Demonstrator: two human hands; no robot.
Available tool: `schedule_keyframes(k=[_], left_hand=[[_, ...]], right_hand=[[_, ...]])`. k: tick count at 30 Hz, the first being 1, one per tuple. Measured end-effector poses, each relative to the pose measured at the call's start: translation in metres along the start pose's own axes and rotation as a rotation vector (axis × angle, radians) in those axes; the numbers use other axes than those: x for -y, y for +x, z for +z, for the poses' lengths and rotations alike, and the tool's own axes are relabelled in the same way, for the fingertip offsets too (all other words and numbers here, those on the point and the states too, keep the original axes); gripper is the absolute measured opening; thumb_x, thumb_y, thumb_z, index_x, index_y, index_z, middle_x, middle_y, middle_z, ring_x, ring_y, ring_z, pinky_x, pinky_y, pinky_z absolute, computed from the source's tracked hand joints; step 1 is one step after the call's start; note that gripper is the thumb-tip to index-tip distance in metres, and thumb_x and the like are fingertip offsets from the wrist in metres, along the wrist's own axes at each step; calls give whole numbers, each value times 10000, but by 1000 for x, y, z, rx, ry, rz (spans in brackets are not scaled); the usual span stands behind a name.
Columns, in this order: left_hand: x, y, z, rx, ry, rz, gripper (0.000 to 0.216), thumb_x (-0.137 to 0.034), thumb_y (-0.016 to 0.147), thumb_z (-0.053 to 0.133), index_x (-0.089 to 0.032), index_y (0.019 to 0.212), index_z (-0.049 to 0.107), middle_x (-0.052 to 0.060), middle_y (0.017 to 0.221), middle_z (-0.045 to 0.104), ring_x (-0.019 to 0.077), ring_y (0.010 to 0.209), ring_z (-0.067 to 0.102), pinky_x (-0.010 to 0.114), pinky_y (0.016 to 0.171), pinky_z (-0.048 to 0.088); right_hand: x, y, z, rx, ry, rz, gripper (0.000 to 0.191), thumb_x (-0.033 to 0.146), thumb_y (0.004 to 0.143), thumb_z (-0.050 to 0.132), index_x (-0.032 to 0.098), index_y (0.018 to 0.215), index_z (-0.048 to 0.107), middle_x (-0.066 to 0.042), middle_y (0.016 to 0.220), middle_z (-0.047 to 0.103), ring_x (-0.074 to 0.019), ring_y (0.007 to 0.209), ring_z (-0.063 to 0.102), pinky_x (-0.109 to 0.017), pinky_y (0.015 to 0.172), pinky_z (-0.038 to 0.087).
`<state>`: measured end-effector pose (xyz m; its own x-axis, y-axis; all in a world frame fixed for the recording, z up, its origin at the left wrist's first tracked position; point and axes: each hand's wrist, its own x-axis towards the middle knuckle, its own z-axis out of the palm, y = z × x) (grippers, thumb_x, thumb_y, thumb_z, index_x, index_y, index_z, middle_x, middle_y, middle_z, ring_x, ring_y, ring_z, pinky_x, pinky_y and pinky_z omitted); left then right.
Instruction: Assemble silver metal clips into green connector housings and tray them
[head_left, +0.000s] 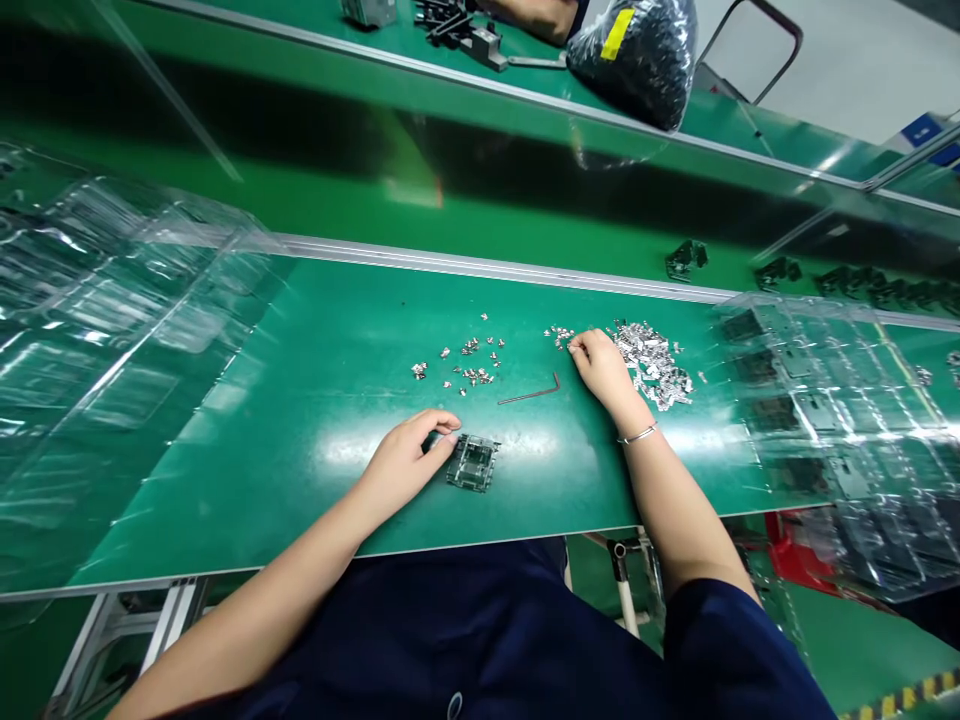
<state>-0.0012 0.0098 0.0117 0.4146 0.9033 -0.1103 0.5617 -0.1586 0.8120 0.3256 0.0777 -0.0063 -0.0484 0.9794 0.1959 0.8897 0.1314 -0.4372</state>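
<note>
My left hand rests at the left side of a dark, square frame-like part, its thumb tip at the part's edge. A gap shows between the thumb and the curved fingers. Over the small shiny metal pieces, my right hand has its fingertips pinched together. What they hold, if anything, is too small to tell. To its right lies a larger pile of silvery metal pieces. An L-shaped hex key lies between my hands. More small metal pieces are scattered farther left.
Clear plastic trays stand at the left and the right, the right one with dark parts inside. A metal rail runs behind the green work surface. Beyond it are a wrapped black bag and another person's arm.
</note>
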Motion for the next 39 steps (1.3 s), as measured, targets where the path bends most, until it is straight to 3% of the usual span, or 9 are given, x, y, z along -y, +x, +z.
schedule_keyframes(k=[8,12,15,21,23,28,31,35,39], left_hand=[[-2,-2,-5,6,-50,30,243,-317,857,489,-227,1064,578,58,1086,662,214,991,636,377,870,509],[-13,-8,-3,158,17,145,722,-334,702,681,-217,1346,375,134,1409,447,306,1302,429,463,1036,406],[-22,-7,3,194,73,104,635,-304,698,671,-216,1279,429,122,1304,534,310,1236,490,469,998,435],[-21,-9,5,162,73,49,598,-329,771,604,-217,1309,370,115,1308,529,286,1210,517,433,983,441],[-18,-11,3,162,54,24,664,-333,748,630,-214,1329,331,122,1323,516,287,1205,521,432,975,447],[-10,-14,1,153,48,8,638,-325,720,639,-213,1283,362,117,1280,530,283,1169,536,437,962,449],[-8,-13,0,136,39,-1,612,-338,742,615,-212,1283,358,111,1275,532,275,1175,532,432,967,445],[-9,-13,-2,142,71,15,605,-332,746,613,-221,1286,362,104,1277,537,272,1161,548,410,948,459],[-9,-14,-2,171,95,23,611,-331,747,613,-230,1292,355,107,1297,527,283,1160,547,409,921,475]], right_hand=[[13,-11,-28,131,807,338,217,402,726,572,202,719,489,39,616,389,-121,550,367,-263,561,347],[52,-30,-28,286,1120,328,229,398,732,611,206,746,487,36,640,404,-119,553,388,-284,584,387],[70,-41,-19,275,1054,225,223,414,794,566,207,766,487,17,662,456,-141,607,446,-302,633,419],[59,-35,-16,-76,371,127,133,308,856,497,203,774,508,-15,725,543,-164,667,491,-316,678,427],[62,-40,-18,29,455,121,135,314,877,486,203,804,508,-30,770,598,-158,660,526,-305,650,446],[100,-80,1,623,1052,196,242,438,900,501,203,859,458,-89,999,665,-169,783,653,-278,585,523],[109,-98,12,706,1041,211,238,429,905,507,198,858,477,-87,1013,661,-180,905,656,-310,690,543],[75,-90,1,578,845,221,202,385,890,512,191,835,498,-52,860,660,-160,781,650,-316,699,522],[20,-55,-14,282,748,326,191,373,824,557,196,804,489,-54,859,639,-171,796,634,-338,742,505]])
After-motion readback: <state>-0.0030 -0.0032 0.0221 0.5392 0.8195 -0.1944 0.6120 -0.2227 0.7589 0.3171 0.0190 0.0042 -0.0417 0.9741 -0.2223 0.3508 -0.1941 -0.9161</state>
